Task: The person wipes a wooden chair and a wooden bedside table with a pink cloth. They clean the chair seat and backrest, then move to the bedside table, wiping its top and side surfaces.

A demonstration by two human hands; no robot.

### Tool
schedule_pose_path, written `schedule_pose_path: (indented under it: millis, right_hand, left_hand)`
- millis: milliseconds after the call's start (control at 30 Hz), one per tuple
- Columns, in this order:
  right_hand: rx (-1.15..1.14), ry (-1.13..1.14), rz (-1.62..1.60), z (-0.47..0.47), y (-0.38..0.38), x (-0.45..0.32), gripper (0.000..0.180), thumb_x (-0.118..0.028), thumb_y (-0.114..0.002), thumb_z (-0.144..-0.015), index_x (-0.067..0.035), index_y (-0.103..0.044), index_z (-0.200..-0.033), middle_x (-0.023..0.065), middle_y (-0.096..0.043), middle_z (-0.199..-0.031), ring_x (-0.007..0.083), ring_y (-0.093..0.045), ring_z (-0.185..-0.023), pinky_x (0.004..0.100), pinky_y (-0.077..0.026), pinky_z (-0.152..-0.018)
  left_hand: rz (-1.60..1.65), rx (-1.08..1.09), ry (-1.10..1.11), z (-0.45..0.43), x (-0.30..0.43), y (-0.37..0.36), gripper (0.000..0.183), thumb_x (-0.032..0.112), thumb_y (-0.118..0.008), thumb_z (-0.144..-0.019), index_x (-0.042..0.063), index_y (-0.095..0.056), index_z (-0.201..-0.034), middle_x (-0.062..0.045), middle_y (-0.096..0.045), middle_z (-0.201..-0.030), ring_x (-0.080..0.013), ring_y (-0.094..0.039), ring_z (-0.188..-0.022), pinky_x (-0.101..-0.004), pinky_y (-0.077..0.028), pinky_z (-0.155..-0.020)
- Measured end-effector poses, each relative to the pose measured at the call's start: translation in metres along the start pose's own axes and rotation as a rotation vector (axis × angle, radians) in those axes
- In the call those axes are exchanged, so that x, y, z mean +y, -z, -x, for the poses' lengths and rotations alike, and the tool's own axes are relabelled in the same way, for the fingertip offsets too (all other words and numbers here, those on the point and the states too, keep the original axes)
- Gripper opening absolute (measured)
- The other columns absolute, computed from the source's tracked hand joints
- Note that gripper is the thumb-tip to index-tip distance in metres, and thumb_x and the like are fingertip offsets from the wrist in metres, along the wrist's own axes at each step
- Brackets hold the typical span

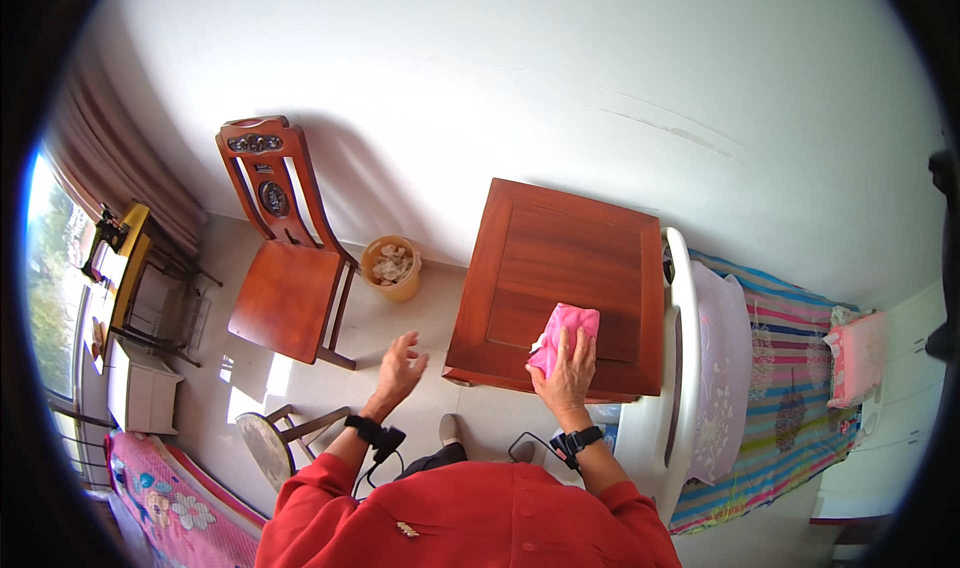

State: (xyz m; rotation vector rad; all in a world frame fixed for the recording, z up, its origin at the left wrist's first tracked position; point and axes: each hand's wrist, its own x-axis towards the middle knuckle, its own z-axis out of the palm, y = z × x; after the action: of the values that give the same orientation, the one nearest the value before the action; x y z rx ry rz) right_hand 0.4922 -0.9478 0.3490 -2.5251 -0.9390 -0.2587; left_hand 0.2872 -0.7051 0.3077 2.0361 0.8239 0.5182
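Observation:
Under my right hand (568,373) a folded pink cloth (574,319) rests on the near part of a reddish-brown wooden table (559,257). The fingers spread over the cloth and the thumb lies along its left side. My left hand (403,364) hangs in the air to the left of the table, holding nothing, with its fingers bent and apart. Both wrists wear black straps with small devices and cables.
A carved wooden chair (289,298) and a yellow waste bin (391,268) stand to the left. Nearer me is a round-topped wooden stool (264,448). The white bed frame (681,373) adjoins the table's right side. A sewing machine (107,242) stands by the window.

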Motion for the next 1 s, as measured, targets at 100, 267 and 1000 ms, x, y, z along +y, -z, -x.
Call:
schedule_pose_path:
  millis: [100,267,1000]
  right_hand:
    - [0.033,0.065,0.077,-0.002,-0.007,0.015,0.089,-0.025,-0.082,-0.065,-0.014,-0.043,-0.144,0.0198,-0.036,-0.146,0.0501,-0.033,-0.134,0.0569,-0.036,-0.107]
    - [0.140,-0.114,0.204,-0.010,0.006,0.096,0.090,-0.011,-0.079,-0.063,-0.016,-0.042,-0.145,0.0186,-0.036,-0.147,0.0455,-0.034,-0.135,0.0536,-0.032,-0.112]
    - [-0.131,0.414,-0.197,-0.021,-0.025,-0.048,0.084,-0.007,-0.078,-0.058,-0.019,-0.052,-0.137,0.0101,-0.043,-0.139,0.0399,-0.042,-0.128,0.0516,-0.040,-0.104]
  left_hand:
    - [-0.012,0.024,0.072,0.004,-0.024,0.018,0.049,0.010,-0.069,-0.082,0.002,-0.052,-0.127,-0.018,-0.064,-0.108,-0.0261,-0.068,-0.080,-0.0374,-0.056,-0.073]
    - [0.000,-0.037,0.115,0.017,-0.042,0.028,0.048,0.010,-0.067,-0.083,0.002,-0.051,-0.128,-0.018,-0.065,-0.107,-0.0255,-0.068,-0.080,-0.0373,-0.055,-0.073]
    - [0.039,-0.024,-0.077,-0.025,0.004,-0.005,0.043,0.010,-0.065,-0.088,0.004,-0.050,-0.128,-0.015,-0.062,-0.111,-0.0255,-0.065,-0.089,-0.0373,-0.055,-0.075]
